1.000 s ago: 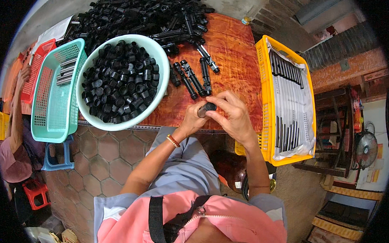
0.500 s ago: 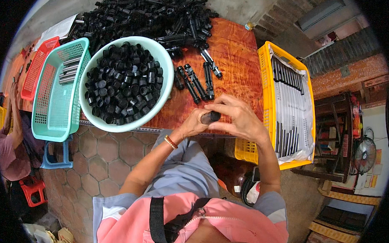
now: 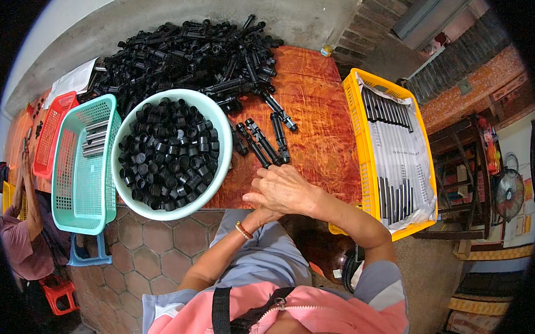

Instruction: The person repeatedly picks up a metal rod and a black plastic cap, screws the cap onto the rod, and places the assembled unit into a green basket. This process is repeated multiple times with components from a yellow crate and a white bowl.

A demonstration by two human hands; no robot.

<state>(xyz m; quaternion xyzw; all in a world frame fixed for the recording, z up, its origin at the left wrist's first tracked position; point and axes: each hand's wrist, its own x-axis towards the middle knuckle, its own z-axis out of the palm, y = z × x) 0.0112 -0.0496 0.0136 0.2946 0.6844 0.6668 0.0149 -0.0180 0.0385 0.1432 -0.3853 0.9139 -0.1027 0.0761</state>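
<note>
Near the table's front edge, my right hand [image 3: 285, 190] lies over my left hand [image 3: 265, 215], its back facing up and its fingers curled down. Whatever is between the two hands is hidden beneath the right one. My left fingers are covered; only the base of that hand and the beaded wrist show. Just beyond the knuckles several black ribbed tube parts [image 3: 264, 143] lie on the table, their near ends close to my right hand. To the left stands a pale green round basin [image 3: 223, 168] heaped with short black caps [image 3: 167, 153].
A large pile of black tube parts [image 3: 175, 58] lies against the wall on the red-brown table [image 3: 319, 118]. Leftward are a green basket [image 3: 82, 173] with metal rods and a red basket [image 3: 49, 154]. A yellow crate [image 3: 366, 163] holds dark rods at right. Another person [image 3: 25, 240] sits far left.
My right hand has turned over and moved left and down across my left hand. The black cylinder seen between them earlier is hidden now. The view has shifted, so the table appears lower.
</note>
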